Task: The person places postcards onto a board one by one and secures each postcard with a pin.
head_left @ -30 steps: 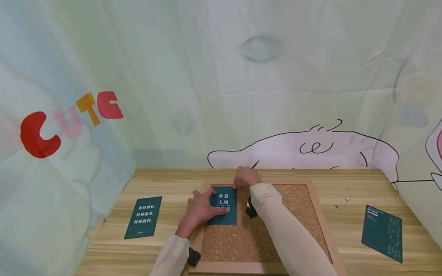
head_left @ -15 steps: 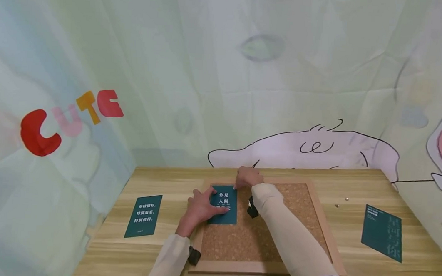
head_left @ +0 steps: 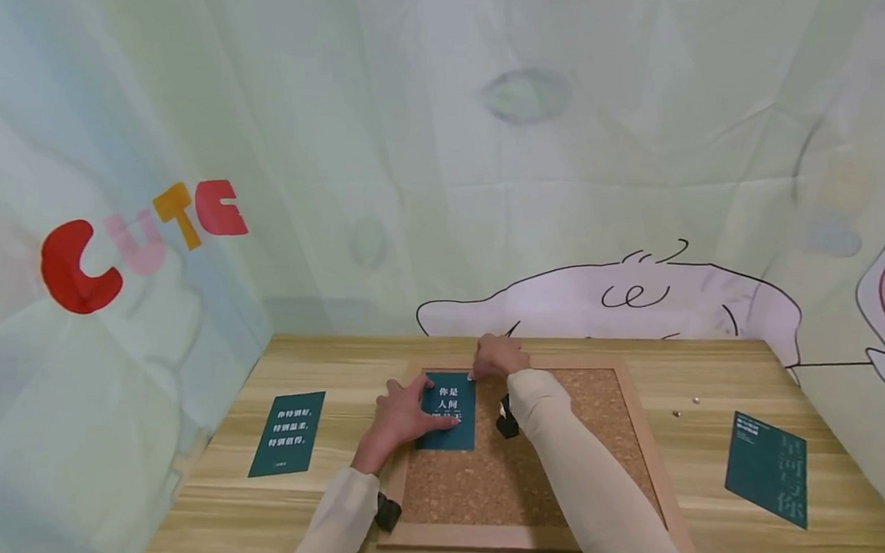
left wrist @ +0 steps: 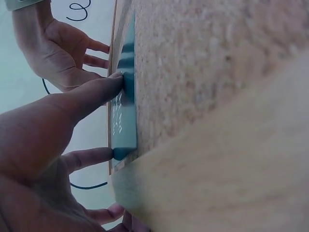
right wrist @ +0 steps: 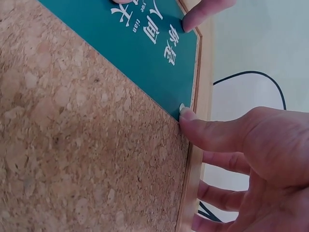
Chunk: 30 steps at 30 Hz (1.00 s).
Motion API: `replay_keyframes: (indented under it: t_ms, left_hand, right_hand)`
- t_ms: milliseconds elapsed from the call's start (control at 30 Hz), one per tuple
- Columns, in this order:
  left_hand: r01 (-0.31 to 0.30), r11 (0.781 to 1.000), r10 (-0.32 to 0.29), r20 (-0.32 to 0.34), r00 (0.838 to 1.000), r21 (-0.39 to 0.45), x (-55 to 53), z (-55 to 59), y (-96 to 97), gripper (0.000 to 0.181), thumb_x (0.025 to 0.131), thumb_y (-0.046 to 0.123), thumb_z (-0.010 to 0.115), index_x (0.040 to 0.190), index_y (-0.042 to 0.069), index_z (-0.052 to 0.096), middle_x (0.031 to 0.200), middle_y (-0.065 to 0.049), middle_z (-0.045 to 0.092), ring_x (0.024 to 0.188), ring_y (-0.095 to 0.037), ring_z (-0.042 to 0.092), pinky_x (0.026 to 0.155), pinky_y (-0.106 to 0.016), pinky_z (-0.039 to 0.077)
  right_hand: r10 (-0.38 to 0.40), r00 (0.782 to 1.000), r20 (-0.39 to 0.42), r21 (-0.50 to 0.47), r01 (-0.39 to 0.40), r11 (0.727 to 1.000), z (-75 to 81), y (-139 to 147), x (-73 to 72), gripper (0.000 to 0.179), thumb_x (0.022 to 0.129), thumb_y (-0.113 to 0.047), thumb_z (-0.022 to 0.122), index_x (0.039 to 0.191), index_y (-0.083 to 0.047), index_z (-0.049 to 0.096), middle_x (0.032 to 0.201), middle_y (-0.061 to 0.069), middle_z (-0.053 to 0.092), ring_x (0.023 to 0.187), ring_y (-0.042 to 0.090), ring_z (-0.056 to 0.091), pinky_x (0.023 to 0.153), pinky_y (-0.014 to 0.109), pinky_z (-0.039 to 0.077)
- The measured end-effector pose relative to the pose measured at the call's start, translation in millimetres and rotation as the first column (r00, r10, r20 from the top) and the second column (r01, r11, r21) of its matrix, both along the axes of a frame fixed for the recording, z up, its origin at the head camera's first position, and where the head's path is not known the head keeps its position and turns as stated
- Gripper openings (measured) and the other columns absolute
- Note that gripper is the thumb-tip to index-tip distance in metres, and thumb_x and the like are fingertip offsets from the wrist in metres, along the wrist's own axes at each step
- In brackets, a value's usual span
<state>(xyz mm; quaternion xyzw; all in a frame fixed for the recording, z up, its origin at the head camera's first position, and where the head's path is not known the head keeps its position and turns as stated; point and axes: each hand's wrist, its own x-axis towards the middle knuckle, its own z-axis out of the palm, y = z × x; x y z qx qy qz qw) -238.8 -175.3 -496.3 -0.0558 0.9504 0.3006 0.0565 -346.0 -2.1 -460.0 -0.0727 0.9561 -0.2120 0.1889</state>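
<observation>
A dark green card (head_left: 449, 398) with white Chinese characters lies at the upper left of the wood-framed corkboard (head_left: 484, 489). My left hand (head_left: 402, 415) spreads over the card's left side, its extended thumb and index finger pressing the surface. Toward the card's upper right corner reaches my right hand (head_left: 497, 354). In the right wrist view its thumb (right wrist: 212, 133) presses at that corner, where a small shiny thumbtack (right wrist: 182, 106) shows partly beside the thumb tip. The other fingers curl around the frame's outer edge, their tips hidden.
On the wood-grain table, another green card (head_left: 288, 434) lies left of the board. A third green card (head_left: 768, 469) is at the right. Two small metal thumbtacks (head_left: 695, 400) sit between it and the board. A printed cloth backdrop (head_left: 387, 182) hangs behind the table.
</observation>
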Motion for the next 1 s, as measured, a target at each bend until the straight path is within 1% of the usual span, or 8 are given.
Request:
replay_keyframes:
  t_ms: [167, 533, 633, 733, 833, 1000]
  left_hand:
    - [0.013, 1.000, -0.013, -0.011, 1.000, -0.011, -1.5, -0.1, -0.4, 0.082, 0.077, 0.054, 0.090, 0.140, 0.015, 0.055, 0.125, -0.026, 0.043, 0.111, -0.048, 0.045, 0.087, -0.061, 0.049]
    - [0.019, 1.000, -0.019, -0.024, 1.000, -0.018, -0.6, 7.4, -2.4, 0.079, 0.077, 0.053, 0.089, 0.138, 0.015, 0.055, 0.122, -0.025, 0.043, 0.108, -0.046, 0.046, 0.085, -0.058, 0.048]
    - [0.020, 1.000, -0.020, -0.025, 0.999, -0.018, -0.9, 7.6, -2.6, 0.080, 0.077, 0.053, 0.089, 0.138, 0.015, 0.054, 0.123, -0.025, 0.043, 0.108, -0.046, 0.046, 0.085, -0.058, 0.048]
    - [0.019, 1.000, -0.019, -0.017, 1.000, -0.016, -0.8, 5.6, -2.6, 0.081, 0.077, 0.055, 0.088, 0.139, 0.016, 0.054, 0.124, -0.025, 0.043, 0.109, -0.046, 0.046, 0.085, -0.059, 0.049]
    - [0.025, 1.000, -0.026, -0.013, 1.000, -0.017, 0.1, 3.7, -2.4, 0.081, 0.077, 0.055, 0.088, 0.139, 0.016, 0.054, 0.124, -0.025, 0.043, 0.109, -0.047, 0.047, 0.085, -0.060, 0.049]
    - [0.029, 0.999, -0.029, -0.015, 0.999, -0.015, 2.4, 3.2, -1.7, 0.081, 0.078, 0.054, 0.088, 0.140, 0.015, 0.053, 0.125, -0.027, 0.043, 0.111, -0.049, 0.047, 0.087, -0.061, 0.049]
  right_hand:
    - [-0.021, 1.000, 0.001, -0.015, 0.021, 1.000, -1.0, 0, -1.2, 0.047, 0.091, -0.028, 0.081, 0.131, -0.008, 0.066, 0.128, 0.017, 0.065, 0.121, 0.041, 0.048, 0.102, 0.058, 0.043]
    - [-0.027, 1.000, 0.003, -0.045, 0.027, 0.999, 0.5, 0, -2.8, 0.044, 0.090, -0.028, 0.081, 0.128, -0.010, 0.068, 0.122, 0.015, 0.064, 0.119, 0.039, 0.046, 0.100, 0.056, 0.042]
    - [-0.025, 1.000, -0.001, -0.056, 0.025, 0.998, -1.4, 2, -4.0, 0.043, 0.090, -0.028, 0.081, 0.126, -0.010, 0.068, 0.120, 0.014, 0.065, 0.118, 0.038, 0.047, 0.100, 0.054, 0.043]
    - [-0.033, 0.999, 0.001, -0.088, 0.033, 0.996, -5.1, 6, -3.9, 0.042, 0.090, -0.028, 0.082, 0.125, -0.010, 0.068, 0.118, 0.012, 0.065, 0.115, 0.035, 0.049, 0.099, 0.052, 0.044]
    - [-0.036, 0.999, -0.004, -0.134, 0.035, 0.990, -10.8, 10, -3.3, 0.044, 0.091, -0.029, 0.082, 0.127, -0.010, 0.067, 0.122, 0.013, 0.066, 0.115, 0.034, 0.052, 0.100, 0.051, 0.046]
    - [0.010, 0.999, -0.044, -0.232, -0.020, 0.973, -14.8, 23, -3.8, 0.054, 0.093, -0.033, 0.079, 0.137, -0.006, 0.062, 0.139, 0.019, 0.060, 0.124, 0.039, 0.054, 0.105, 0.056, 0.045]
